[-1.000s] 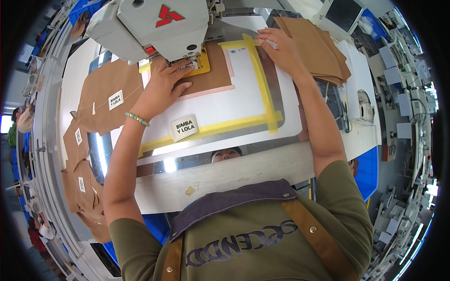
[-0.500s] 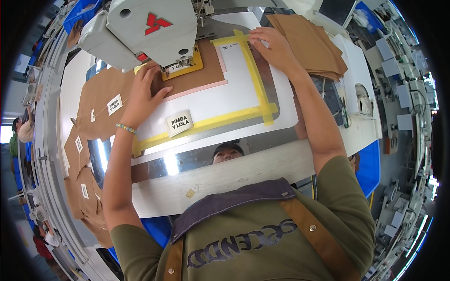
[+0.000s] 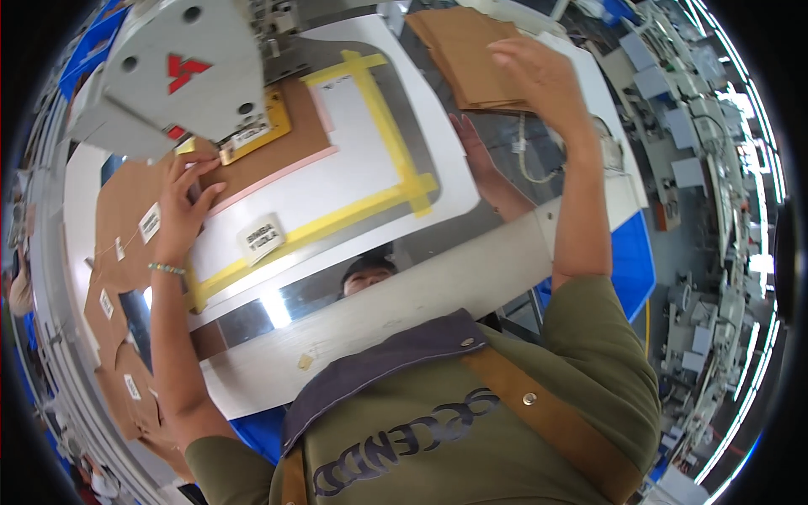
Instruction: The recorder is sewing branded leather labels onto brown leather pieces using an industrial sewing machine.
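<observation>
Grey floor (image 3: 673, 273), bright strip lights (image 3: 747, 364), rows of pale workstations (image 3: 690, 172) at right, whitish worktable (image 3: 497, 265)

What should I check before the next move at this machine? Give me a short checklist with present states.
1. Left hand clear of yellow frame: not ok, fingertips beside it.
2. Right hand clear of machine head: ok, away near the brown stack.
3. Brown panel lined up with pink strips: ok, visible edges run along them.
4. Framed label in place: ok, inside the frame, partly hidden.
5. Needle raised: cannot tell, hidden.
</observation>
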Motion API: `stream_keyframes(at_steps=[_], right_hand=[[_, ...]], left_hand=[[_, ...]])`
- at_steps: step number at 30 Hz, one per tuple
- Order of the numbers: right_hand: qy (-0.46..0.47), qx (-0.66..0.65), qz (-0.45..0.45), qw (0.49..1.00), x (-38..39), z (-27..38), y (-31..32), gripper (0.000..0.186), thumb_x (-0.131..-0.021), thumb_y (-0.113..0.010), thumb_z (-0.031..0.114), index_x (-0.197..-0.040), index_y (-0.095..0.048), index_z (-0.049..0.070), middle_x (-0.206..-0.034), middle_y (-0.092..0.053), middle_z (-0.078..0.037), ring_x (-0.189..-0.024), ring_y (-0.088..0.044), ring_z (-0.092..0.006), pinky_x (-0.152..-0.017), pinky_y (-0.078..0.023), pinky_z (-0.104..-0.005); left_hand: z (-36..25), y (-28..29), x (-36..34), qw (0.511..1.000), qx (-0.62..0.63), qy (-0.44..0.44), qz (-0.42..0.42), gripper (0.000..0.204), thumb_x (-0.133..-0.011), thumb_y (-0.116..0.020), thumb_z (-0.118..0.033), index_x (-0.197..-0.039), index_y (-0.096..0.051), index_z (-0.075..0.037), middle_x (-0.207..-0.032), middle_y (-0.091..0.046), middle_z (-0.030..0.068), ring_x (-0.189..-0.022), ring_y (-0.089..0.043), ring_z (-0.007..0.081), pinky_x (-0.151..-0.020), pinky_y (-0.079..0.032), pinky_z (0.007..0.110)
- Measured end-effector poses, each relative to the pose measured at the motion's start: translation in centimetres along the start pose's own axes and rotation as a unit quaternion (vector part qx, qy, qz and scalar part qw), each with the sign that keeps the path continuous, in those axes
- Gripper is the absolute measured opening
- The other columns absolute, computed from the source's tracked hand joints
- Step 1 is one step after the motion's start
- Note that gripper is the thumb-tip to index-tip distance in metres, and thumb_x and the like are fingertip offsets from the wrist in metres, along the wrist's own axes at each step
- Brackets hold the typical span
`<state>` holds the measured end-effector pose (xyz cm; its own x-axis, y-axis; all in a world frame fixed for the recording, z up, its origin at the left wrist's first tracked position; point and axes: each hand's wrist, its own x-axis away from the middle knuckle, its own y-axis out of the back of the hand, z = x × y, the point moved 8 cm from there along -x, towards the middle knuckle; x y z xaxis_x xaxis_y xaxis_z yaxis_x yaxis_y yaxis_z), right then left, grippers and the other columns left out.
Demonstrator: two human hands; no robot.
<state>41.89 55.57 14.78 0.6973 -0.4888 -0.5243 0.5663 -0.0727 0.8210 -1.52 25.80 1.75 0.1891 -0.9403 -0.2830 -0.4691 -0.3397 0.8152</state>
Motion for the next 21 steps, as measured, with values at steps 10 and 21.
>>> stream_keyframes(at_steps=[10, 21], right_hand=[[-0.042, 0.061, 0.105, 0.992, 4.8, -1.0, -3.1, 0.026, -0.098, -0.074, 0.026, -0.116, -0.083, 0.01, -0.111, -0.079, -0.011, -0.109, -0.072, -0.0342, -0.093, -0.058, -0.0464], [-0.055, 0.08, 0.111, 0.989, 3.3, -0.3, -6.2, 0.018, -0.098, -0.073, 0.021, -0.103, -0.081, 0.005, -0.103, -0.079, -0.008, -0.094, -0.073, -0.0337, -0.083, -0.058, -0.0452]], left_hand=[[-5.1, -1.3, -0.6, 0.993, 0.082, 0.007, 0.086, 0.059, -0.077, -0.094, -0.016, -0.132, -0.076, -0.007, -0.142, -0.061, 0.0096, -0.138, -0.057, 0.0313, -0.12, -0.046, 0.043], [-7.3, -1.7, -0.1, 0.998, 0.001, -0.047, -0.034, 0.015, -0.089, -0.079, 0.004, -0.099, -0.068, 0.001, -0.103, -0.068, 0.0112, -0.099, -0.064, 0.0323, -0.085, -0.055, 0.042]])
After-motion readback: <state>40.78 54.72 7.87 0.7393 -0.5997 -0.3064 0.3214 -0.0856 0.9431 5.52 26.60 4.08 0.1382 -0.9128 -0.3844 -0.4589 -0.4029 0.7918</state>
